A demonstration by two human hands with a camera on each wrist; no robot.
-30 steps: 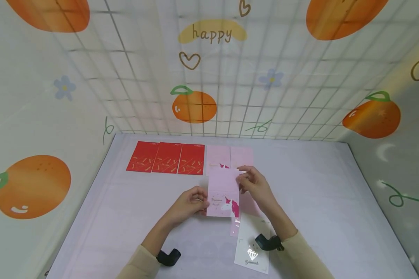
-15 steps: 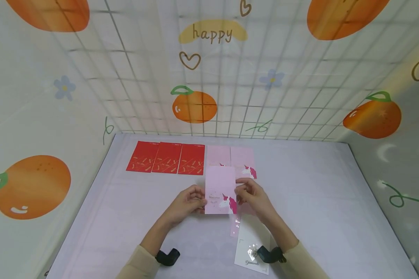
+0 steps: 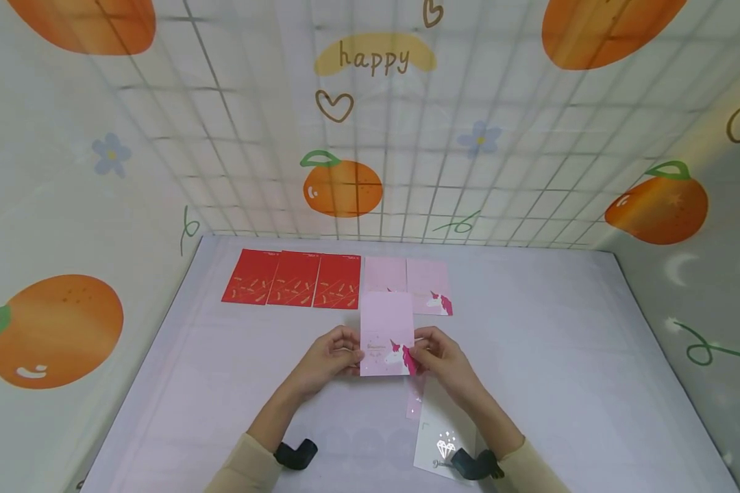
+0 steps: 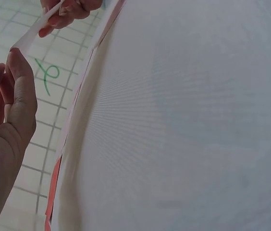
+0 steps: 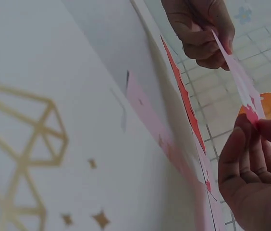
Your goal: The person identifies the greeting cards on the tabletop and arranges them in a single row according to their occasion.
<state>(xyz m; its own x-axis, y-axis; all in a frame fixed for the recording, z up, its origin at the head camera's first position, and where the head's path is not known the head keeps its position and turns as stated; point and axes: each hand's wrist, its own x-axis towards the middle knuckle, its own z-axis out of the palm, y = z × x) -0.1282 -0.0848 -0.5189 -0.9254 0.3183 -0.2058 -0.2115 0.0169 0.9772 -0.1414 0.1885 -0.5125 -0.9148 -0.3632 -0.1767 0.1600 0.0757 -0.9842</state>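
Note:
A pink unicorn card (image 3: 385,318) is held up above the table by both hands. My left hand (image 3: 328,357) pinches its left edge near the lower corner, thumb in front. At the lower right edge, beside the unicorn print, the thumb and fingers of my right hand (image 3: 444,359) pinch it too. The right wrist view shows the card (image 5: 239,77) edge-on between the left hand (image 5: 200,31) and the right hand (image 5: 258,175). Behind it lie two more pink unicorn cards (image 3: 428,284), the left one partly hidden.
Three red cards (image 3: 292,279) lie in an overlapping row at the back left. A white card with a diamond print (image 3: 440,428) lies below my right forearm, over a pink piece (image 3: 414,400). A patterned cloth wall (image 3: 395,137) rises behind the table (image 3: 549,356).
My right hand has moved from the card's upper right corner down to its lower right edge. The card has shifted slightly left and up. My left hand keeps its grip.

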